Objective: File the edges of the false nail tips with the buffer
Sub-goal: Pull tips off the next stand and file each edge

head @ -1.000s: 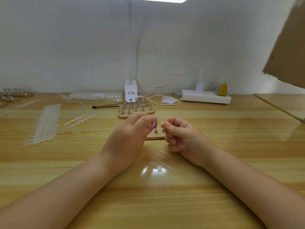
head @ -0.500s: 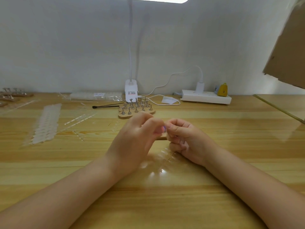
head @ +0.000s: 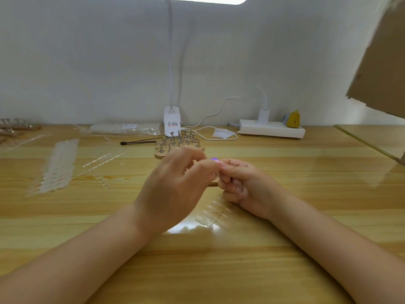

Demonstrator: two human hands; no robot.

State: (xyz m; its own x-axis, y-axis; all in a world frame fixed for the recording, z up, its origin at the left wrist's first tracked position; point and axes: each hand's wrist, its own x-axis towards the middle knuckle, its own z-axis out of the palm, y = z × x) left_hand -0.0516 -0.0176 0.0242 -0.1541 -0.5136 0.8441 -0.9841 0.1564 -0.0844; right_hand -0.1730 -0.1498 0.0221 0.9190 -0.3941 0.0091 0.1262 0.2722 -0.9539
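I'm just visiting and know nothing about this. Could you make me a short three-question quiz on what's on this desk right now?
1. True or false: the power strip lies against the back wall.
2. What colour is the buffer peeking out between the left hand and right hand?
3. The black-tipped tool lies: A) left of the wooden stand, B) right of it, C) on it.

Key: 1 true. 2 purple. 3 A.
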